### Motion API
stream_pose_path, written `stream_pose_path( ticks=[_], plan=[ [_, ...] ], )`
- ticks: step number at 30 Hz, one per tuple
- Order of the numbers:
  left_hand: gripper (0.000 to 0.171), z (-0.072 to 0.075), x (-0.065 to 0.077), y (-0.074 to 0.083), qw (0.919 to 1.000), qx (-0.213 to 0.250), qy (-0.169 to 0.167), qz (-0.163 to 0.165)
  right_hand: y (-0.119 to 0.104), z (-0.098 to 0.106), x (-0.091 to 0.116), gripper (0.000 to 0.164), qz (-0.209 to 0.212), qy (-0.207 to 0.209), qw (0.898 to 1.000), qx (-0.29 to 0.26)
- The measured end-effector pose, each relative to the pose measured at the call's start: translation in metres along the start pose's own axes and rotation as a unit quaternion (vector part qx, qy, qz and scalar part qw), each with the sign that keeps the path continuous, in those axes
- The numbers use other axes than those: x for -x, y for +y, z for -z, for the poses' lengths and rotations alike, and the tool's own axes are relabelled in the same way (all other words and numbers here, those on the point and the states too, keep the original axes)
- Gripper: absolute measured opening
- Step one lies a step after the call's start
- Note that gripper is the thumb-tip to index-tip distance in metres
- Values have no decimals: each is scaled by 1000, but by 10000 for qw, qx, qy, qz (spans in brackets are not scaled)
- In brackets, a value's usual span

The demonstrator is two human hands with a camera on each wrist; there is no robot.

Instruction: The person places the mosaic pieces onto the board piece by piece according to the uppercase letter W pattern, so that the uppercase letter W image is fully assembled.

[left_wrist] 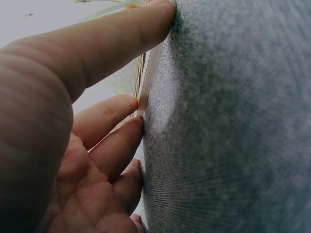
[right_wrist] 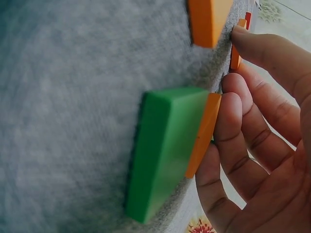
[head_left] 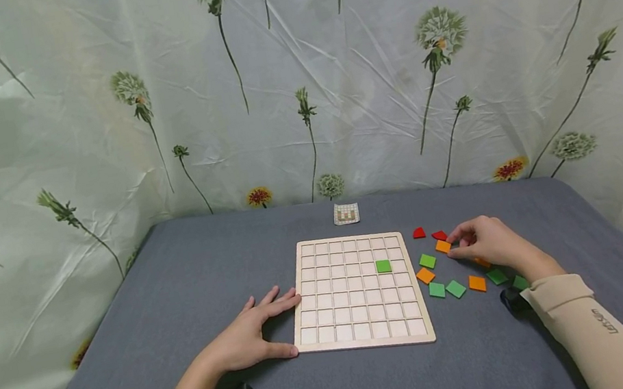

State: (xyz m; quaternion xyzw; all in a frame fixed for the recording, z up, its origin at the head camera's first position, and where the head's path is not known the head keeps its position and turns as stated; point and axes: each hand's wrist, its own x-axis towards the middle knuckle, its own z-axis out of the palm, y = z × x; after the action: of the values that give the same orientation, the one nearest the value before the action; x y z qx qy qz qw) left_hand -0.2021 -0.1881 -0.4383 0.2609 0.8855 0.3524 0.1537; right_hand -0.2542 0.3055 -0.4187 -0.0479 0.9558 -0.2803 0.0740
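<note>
Touching the left edge of the wooden grid board [head_left: 339, 301] with the left grip [head_left: 243, 340], spread wide. Pinching an orange tile [head_left: 442, 246] with the right grip [head_left: 496, 247], between thumb and forefinger, on the grey worktop [head_left: 235, 256] right of the board, just beside a red piece [head_left: 438, 235]. Seen on the board: one green tile [head_left: 383, 266].

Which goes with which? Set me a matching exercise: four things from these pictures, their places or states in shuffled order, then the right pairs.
Things:
1. Left hand
2. Right hand
3. Small printed card
4. Leftmost green tile

Places and states:
A. Beyond the far edge of the wooden board
B. In a grid cell of the wooden board
C. Pinching an orange tile
D. Touching the left edge of the wooden board

Pairs: 1-D; 2-C; 3-A; 4-B
</note>
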Motion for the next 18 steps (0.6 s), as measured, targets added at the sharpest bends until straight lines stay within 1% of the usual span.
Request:
stream_pose_path(
  ticks=[4, 11, 18],
  plan=[
    [89, 0, 0, 0, 10000, -4, 2, -16, -2, 0, 2, 29, 59, 23, 10000, 41],
    [97, -1, 0, 1, 9999, 62, -25, 77, -2, 1, 4, 31, 78, -11, 10000, 43],
    [94, -1, 0, 1, 10000, -13, 4, -2, 0, 5, 6, 33, 86, -6, 10000, 7]
  ],
)
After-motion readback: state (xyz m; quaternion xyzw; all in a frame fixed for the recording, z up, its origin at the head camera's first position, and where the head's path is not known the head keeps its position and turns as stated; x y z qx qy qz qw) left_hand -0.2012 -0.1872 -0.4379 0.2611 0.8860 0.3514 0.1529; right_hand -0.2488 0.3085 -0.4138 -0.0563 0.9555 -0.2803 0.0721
